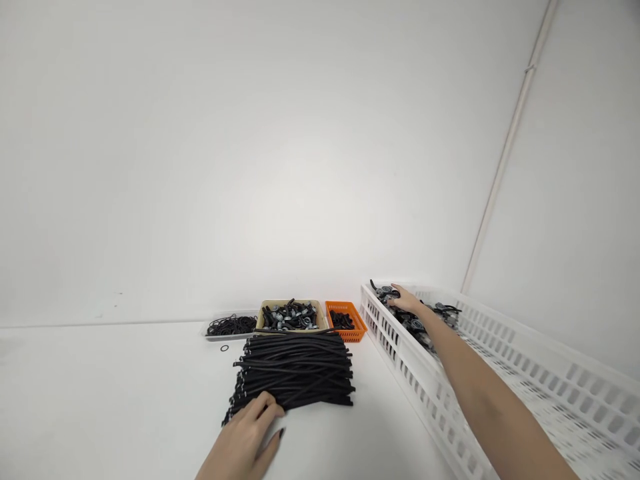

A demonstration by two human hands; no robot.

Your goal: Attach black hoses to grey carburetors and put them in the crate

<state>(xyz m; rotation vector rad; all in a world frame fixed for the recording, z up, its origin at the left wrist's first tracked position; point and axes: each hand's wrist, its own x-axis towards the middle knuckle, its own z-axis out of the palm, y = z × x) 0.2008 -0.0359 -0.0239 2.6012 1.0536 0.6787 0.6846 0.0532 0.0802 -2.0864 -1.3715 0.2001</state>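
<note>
My left hand (247, 433) rests at the near left edge of a pile of black tubes (300, 367). Its fingers touch the tubes and bend slightly, with the thumb apart on the white table. Stretched out to the right, my right hand (407, 301) is over the far end of a large white plastic crate (420, 390). Its fingers are apart, above black and grey parts with short tubes (417, 325) heaped inside. The forearm hides some of that heap.
Behind the tubes stand a clear tray of black rings (233, 325), a cream tray of black and grey fittings (291, 315), and an orange basket of small black pieces (343, 321). One loose ring (225, 348) lies on the table. A white wall (300, 167) closes the back.
</note>
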